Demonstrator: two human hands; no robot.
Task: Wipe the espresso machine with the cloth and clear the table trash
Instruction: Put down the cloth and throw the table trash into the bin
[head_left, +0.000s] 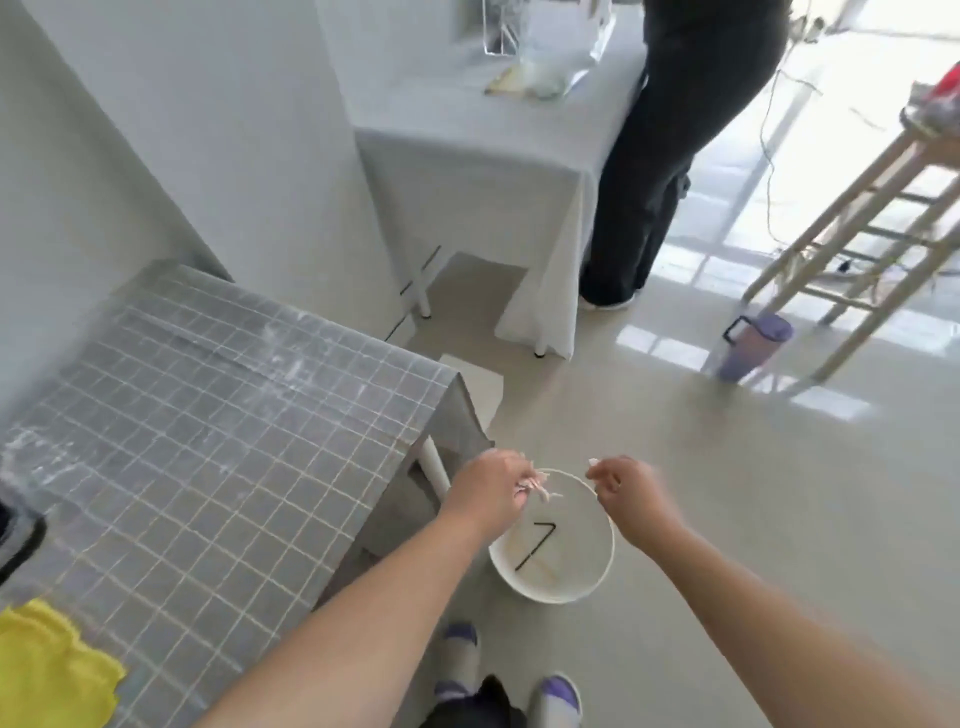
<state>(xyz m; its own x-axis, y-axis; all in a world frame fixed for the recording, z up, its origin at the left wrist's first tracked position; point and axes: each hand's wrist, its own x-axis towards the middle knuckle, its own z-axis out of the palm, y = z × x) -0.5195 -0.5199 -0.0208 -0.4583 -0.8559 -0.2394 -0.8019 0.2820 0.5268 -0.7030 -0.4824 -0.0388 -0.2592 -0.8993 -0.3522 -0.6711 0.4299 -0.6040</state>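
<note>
Both hands hang over the white bin (551, 582) on the floor, which sits at about five o'clock from the tiled bench (208, 415), just beside its corner. The left hand (488, 493) is pinched around a small bundle of pale scraps (540, 491), and the right hand (623, 486) nips a tiny white bit (592, 461) between its fingertips. The trash is thus in hand, directly above the bin's mouth. It looks like paper or tissue: very light, soft, crumpled, likely to cling to skin or drift sideways when dropped (so a low release seems wise). A black bent rod (535, 545) lies inside the bin already. The yellow cloth (47, 670) rests at the bench's eight o'clock edge, soft and easily bunched; gathering it at its middle should give the firmest hold.
</note>
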